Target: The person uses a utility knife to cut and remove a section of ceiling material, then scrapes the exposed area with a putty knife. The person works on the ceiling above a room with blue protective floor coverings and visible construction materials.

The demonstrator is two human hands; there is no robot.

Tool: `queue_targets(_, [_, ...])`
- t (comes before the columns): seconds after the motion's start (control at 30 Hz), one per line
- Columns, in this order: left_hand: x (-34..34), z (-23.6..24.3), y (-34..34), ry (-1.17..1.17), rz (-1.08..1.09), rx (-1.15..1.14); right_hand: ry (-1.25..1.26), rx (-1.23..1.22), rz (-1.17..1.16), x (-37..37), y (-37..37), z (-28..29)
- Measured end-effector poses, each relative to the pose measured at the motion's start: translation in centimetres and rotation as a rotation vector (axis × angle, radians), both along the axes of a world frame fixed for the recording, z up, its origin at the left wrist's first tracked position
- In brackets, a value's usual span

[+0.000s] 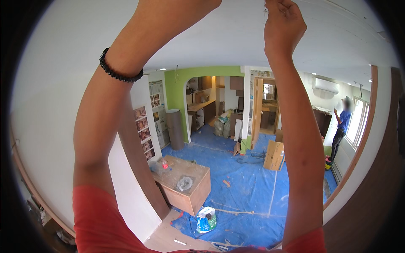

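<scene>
Both my arms are raised toward the white ceiling [228, 42]. My left hand [198, 5] is at the top edge, its fingers out of view; a black beaded band [120, 74] circles that wrist. My right hand [283, 25] is up at the ceiling with its fingers curled closed; a thin wire [265, 9] shows beside the fingertips, and what they hold is too small to make out.
Below are a wooden box counter [187, 173], a blue floor sheet [249, 194], a plastic sack [206, 221] and cardboard [274, 156]. A grey roll [174, 128] leans near the green archway [173, 84]. A person [341, 126] works by the right window.
</scene>
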State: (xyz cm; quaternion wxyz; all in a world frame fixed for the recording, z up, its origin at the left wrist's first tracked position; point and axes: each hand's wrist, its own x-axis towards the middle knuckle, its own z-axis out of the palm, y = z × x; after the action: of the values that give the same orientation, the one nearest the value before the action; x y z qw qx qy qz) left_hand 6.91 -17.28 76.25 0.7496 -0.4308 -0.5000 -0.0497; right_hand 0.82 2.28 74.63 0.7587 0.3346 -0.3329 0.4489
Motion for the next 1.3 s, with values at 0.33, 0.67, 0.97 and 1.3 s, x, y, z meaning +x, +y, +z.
queue_targets(0.33, [-0.3,0.0,2.2,0.119,0.193,0.059,-0.055,0.049,-0.015,-0.5,-0.5,0.2])
queue_targets(0.67, [-0.6,1.3,2.3,0.205,0.128,0.051,-0.071,0.013,0.109,-0.8,-0.8,-0.2])
queue_targets(0.97, [-1.2,0.3,2.7,0.186,0.101,0.019,0.011,0.012,0.248,-2.5,-0.3,0.1])
queue_targets(1.3, [-1.3,-0.2,2.3,0.085,0.108,0.038,-0.078,-0.018,0.352,-1.6,-0.2,0.0])
